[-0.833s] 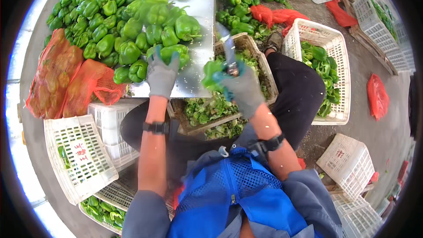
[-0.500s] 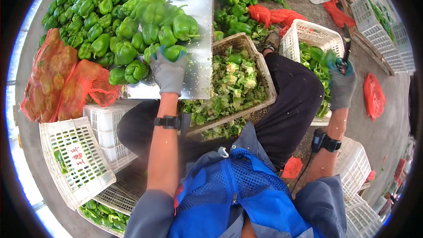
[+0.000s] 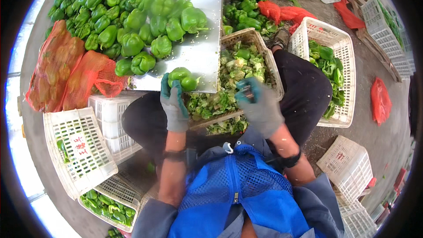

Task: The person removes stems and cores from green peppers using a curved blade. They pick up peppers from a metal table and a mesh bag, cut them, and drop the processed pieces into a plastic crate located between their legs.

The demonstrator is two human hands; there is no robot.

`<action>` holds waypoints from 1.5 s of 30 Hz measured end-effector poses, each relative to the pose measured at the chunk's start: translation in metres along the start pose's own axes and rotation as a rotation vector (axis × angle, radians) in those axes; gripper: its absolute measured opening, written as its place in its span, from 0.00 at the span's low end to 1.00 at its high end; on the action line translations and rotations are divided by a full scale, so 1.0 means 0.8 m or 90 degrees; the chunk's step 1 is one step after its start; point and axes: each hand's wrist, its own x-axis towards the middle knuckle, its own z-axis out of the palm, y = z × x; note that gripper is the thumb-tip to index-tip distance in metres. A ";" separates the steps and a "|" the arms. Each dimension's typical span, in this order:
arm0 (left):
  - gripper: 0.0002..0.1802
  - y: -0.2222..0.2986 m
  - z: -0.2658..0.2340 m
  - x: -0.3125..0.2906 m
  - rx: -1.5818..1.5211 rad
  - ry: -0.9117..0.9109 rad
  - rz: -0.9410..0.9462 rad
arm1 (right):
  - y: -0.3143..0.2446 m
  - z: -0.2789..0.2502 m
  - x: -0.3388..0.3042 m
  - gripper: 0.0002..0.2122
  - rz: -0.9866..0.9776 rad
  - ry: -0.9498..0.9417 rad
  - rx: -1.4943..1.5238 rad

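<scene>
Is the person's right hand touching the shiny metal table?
Apart: the head view shows leafy scraps in the gap between the right hand and the metal table.

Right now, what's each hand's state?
Left gray-teal gloved hand: open, touching a glossy green bell pepper.
Right gray-teal gloved hand: curled around a dark, blurred object.

The peppers (image 3: 132, 44) are glossy green; the worktop (image 3: 200, 57) is silver, dotted with pale specks. The left hand (image 3: 175, 108) and right hand (image 3: 262, 108) are gloved in grey and teal. The vest (image 3: 207, 189) is bright blue, part mesh-patterned; the sleeves (image 3: 152, 218) are grey-blue, the trousers (image 3: 304, 79) black. Red-orange netting patterns the sacks (image 3: 53, 70). White crates (image 3: 75, 125) show slotted grids. The scraps (image 3: 240, 68) mix pale green and cream.
</scene>
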 end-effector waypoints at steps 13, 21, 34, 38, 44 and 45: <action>0.29 0.001 0.015 -0.010 0.079 0.070 0.004 | 0.037 0.141 0.029 0.15 -0.178 -0.088 -0.172; 0.30 0.004 0.024 -0.013 0.198 0.035 0.072 | 0.052 0.174 0.049 0.14 -0.144 -0.111 -0.215; 0.30 -0.007 -0.021 0.001 -0.025 -0.004 0.025 | 0.036 0.158 0.120 0.07 0.156 -0.348 0.101; 0.41 -0.009 -0.066 0.004 -0.256 -0.040 -0.091 | -0.005 0.151 0.137 0.05 0.231 -0.411 0.164; 0.47 -0.008 -0.033 0.001 -0.480 -0.186 -0.208 | 0.083 0.202 0.177 0.12 -0.278 0.171 -0.373; 0.49 -0.003 -0.053 -0.007 -0.487 -0.181 -0.202 | 0.052 0.205 0.161 0.13 -0.283 0.107 -0.323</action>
